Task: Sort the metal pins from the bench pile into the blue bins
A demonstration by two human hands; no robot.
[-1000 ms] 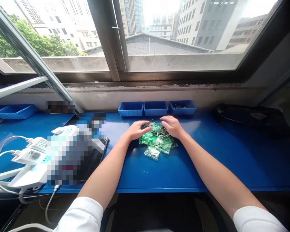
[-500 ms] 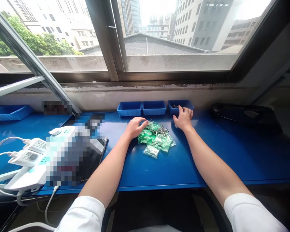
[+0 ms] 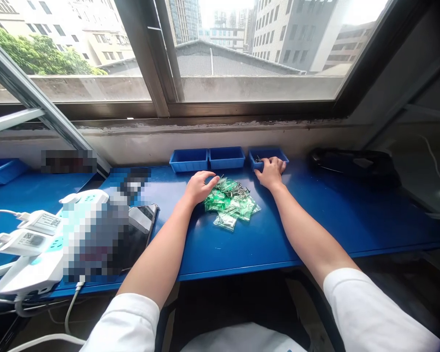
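A pile of small clear and green plastic bags [image 3: 227, 203] lies on the blue table [image 3: 223, 249], with loose metal screws [image 3: 238, 189] on its back part. My left hand [image 3: 200, 187] rests at the pile's left edge, thumb and fingers apart, holding nothing. At the back stand three blue bins; the right bin [image 3: 283, 155] has dark small pieces in it. My right hand [image 3: 271, 172] is at this bin's front wall, its thumb on the near left side and its fingers over the rim. The middle bin [image 3: 226, 159] and left bin [image 3: 189, 161] show bare insides.
On the left are a white power strip [image 3: 47, 244] with chargers and cables, a dark flat device [image 3: 146, 220] and a blurred-out object. Another blue tray [image 3: 3, 171] sits at far left. A black bag-like object [image 3: 352, 164] lies at the right back, below the window.
My right hand has moved from reaching over the right bin's rim to closing around its front wall. The whole view has shifted slightly. My left hand stays beside the pile.
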